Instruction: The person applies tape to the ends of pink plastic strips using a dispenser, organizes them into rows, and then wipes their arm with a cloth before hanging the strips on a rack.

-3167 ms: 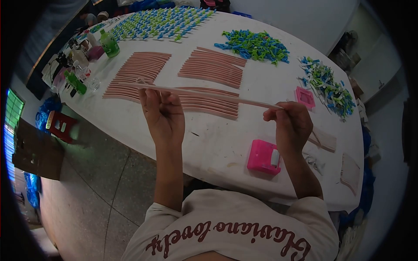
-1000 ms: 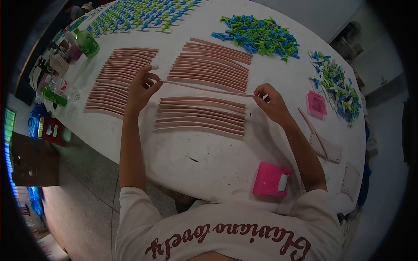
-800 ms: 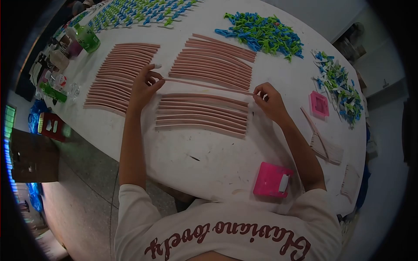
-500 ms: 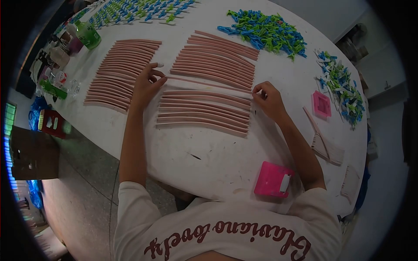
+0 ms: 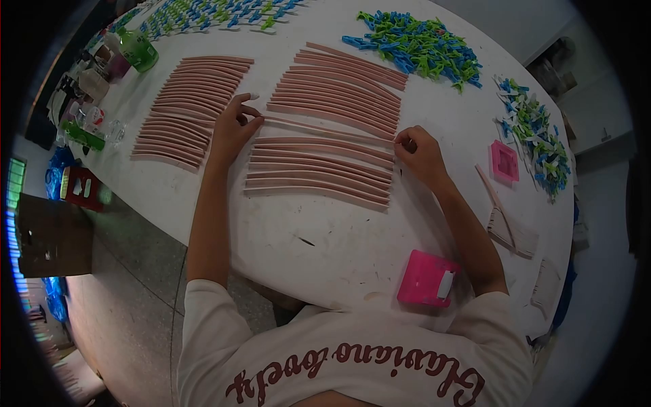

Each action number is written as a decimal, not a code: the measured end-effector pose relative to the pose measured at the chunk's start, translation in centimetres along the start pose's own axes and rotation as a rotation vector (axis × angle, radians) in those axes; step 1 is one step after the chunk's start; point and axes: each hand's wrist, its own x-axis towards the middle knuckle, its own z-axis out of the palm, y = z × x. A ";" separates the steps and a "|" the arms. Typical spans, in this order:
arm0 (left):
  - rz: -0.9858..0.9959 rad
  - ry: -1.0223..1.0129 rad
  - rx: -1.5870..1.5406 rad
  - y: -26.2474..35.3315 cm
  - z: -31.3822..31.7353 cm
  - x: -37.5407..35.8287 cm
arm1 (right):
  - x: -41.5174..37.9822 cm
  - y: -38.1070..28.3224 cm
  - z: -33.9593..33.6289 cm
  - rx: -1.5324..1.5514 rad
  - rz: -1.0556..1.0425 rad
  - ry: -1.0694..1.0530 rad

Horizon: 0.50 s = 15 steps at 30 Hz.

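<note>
While Both Grips Hold Its Ends, a Thin Pinkish-Brown Strip [image 5: 329,128] Spans the Gap Between Two Blocks

Where it hung raised over the nearer rows moments ago, the strip now sits low above or on the white-covered table [image 5: 271,251], between the farther block of slender pinkish-brown strips [image 5: 336,96] and the nearer block of matching strips [image 5: 322,165]. It runs roughly parallel to its neighbours, closer to the farther block, so I judge it to be lined up with them. Whether it touches the table, I cannot tell.

The left hand [image 5: 232,129] has its grip clamped on the left end, thumb against finger, with a white covering on one raised fingertip. The right hand [image 5: 422,154] has its grip clamped on the other end — the span between them looks almost straight.

The laid strips are narrow, matte and gently bowed, and look bendable; their material is unclear. A left-hand column of similar strips [image 5: 186,105] curves alongside. Against these soft lines, the jagged heap of blue and green plastic clips [image 5: 434,54] looks harder and brighter, while the glossy, boxy pink plastic piece [image 5: 418,279] near the right forearm carries a white insert.
</note>
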 end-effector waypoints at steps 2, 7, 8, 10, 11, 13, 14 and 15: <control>-0.002 0.000 0.008 0.2 0.0 0.0 | 0.0 0.0 -0.1 0.005 -0.004 -0.002; -0.022 -0.009 0.012 0.1 -0.1 0.0 | 0.0 0.0 -0.2 0.024 -0.015 -0.005; -0.022 -0.016 0.001 -0.1 0.0 0.0 | 0.0 0.0 -0.3 0.019 -0.014 -0.010; -0.022 -0.022 -0.010 -0.1 -0.1 0.0 | 0.0 0.1 -0.3 0.015 -0.014 -0.015; -0.021 -0.017 0.005 -0.1 0.0 0.0 | 0.0 0.2 -0.3 0.018 -0.013 -0.018; -0.019 -0.012 0.019 0.0 0.0 0.0 | 0.0 0.2 -0.3 0.020 -0.012 -0.022; -0.021 -0.016 0.024 0.1 -0.1 0.0 | 0.0 0.2 -0.3 0.023 -0.011 -0.025; -0.023 -0.021 0.028 0.1 -0.1 0.0 | 0.0 0.2 -0.3 0.026 -0.009 -0.028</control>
